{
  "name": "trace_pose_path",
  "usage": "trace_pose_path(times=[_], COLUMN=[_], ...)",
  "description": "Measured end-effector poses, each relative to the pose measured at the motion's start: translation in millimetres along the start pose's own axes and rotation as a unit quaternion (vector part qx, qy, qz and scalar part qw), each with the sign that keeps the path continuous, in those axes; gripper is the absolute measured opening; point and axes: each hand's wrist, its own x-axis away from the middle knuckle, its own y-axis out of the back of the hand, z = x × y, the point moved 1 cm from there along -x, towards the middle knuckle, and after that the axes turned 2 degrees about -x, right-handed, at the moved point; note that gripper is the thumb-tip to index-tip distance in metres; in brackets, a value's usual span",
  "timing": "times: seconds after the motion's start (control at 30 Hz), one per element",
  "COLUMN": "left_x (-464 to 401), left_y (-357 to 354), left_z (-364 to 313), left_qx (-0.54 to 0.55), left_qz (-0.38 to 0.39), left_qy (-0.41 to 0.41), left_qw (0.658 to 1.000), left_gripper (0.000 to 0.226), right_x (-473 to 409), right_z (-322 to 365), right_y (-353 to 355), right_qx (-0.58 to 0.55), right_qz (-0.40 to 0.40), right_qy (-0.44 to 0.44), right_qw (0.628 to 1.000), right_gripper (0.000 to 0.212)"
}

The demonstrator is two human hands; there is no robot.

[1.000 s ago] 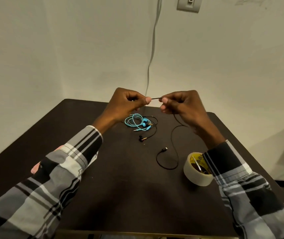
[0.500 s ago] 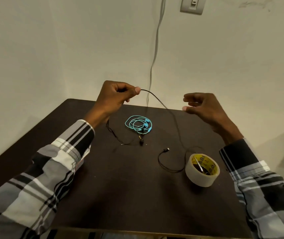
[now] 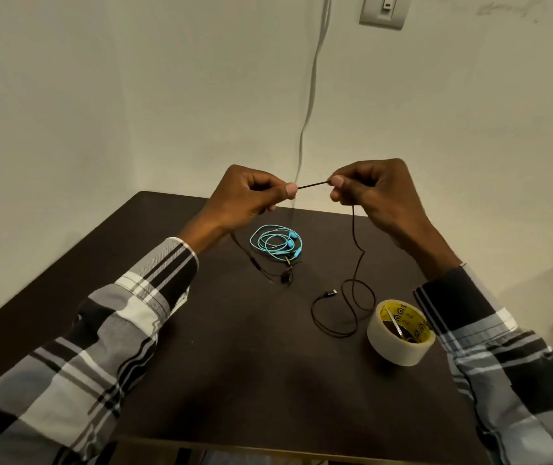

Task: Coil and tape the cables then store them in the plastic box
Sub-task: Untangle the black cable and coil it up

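Note:
A thin black cable [image 3: 355,250] is stretched between both hands above the dark table [image 3: 234,380]. My left hand [image 3: 251,199] pinches it between thumb and forefinger. My right hand [image 3: 372,193] pinches it a short way to the right, and the cable drops from there to loose loops on the table, ending in a small plug [image 3: 330,293]. Another stretch hangs from my left hand down to the table [image 3: 255,263]. A coiled turquoise earphone cable [image 3: 276,243] lies below the hands. A roll of clear tape [image 3: 400,332] stands at the right. No plastic box is in view.
A white wall rises right behind the table, with a grey cord [image 3: 312,95] hanging down it and a switch plate [image 3: 385,10] at the top. The table's front edge [image 3: 268,446] is close to me.
My right hand, open and apart half a second ago, has come back in and pinched the cable next to my left hand. My left hand has dropped a little.

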Motion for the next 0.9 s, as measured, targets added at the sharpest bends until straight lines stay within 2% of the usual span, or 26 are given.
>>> trace_pose_path(times=[0.13,0.37,0.5,0.63,0.7,0.8,0.9], left_x=[3,3,0,-6,-8,-8,-2], left_y=[7,6,-2,-17,-21,-19,-11], left_z=[1,6,2,-11,-15,-13,-5], left_qx=[0.022,0.026,0.031,0.026,0.017,0.03,0.039], left_qz=[-0.009,0.001,-0.001,0.016,0.021,0.019,0.039], left_qy=[0.011,0.026,0.02,-0.014,-0.019,-0.006,0.016], left_qw=[1.0,0.999,0.999,0.999,0.999,0.999,0.998], left_gripper=[0.02,0.023,0.024,0.023,0.021,0.024,0.023], right_x=[-5,-7,-1,6,6,2,-1], right_z=[-5,-20,-16,8,14,14,11], right_y=[21,41,31,3,-5,-7,-2], right_qx=[-0.019,0.017,0.078,0.035,0.019,-0.014,0.026], right_qz=[-0.076,-0.141,-0.075,0.032,0.066,0.058,0.042], right_qy=[-0.007,-0.032,-0.04,0.02,0.036,0.019,0.02], right_qw=[0.997,0.989,0.993,0.999,0.997,0.998,0.999], right_gripper=[0.01,0.011,0.025,0.031,0.027,0.019,0.009])
